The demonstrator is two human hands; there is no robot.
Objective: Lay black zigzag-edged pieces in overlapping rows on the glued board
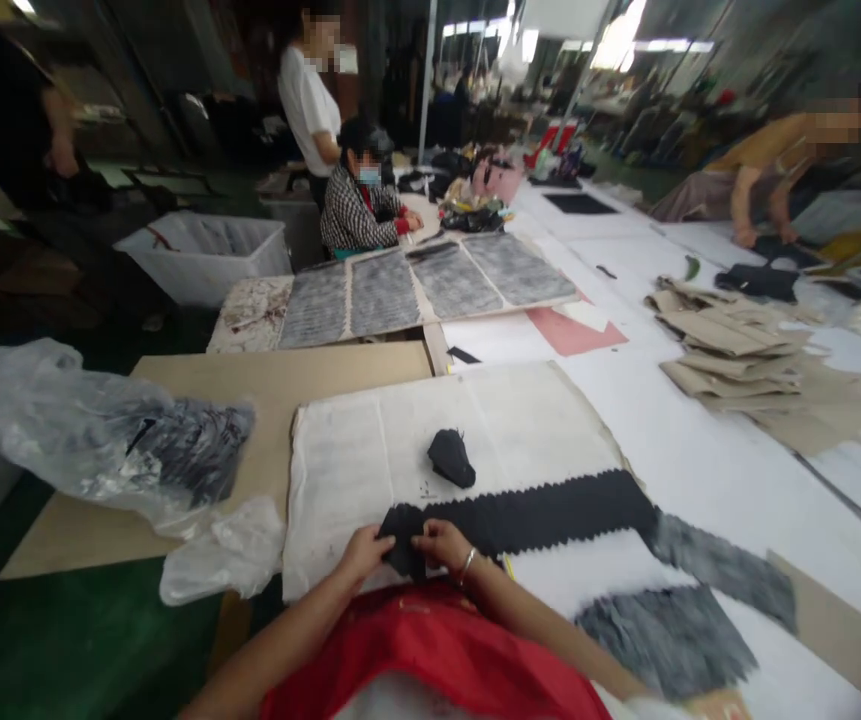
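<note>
the left hand (pixel 365 550) and right hand (pixel 443 547) pinch a small black cloth (pixel 401 548) at its two sides, thumbs and fingers closed, over the near part of a pale board (pixel 340 450). a long black strip (pixel 542 512) runs rightward; a crumpled black scrap (pixel 451 458) lies just beyond the hands.

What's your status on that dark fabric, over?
Left grip and right grip both on dark fabric. Zigzag-edged strip extends rightward. Dark bundle lies beyond, apart from both grips.
</note>
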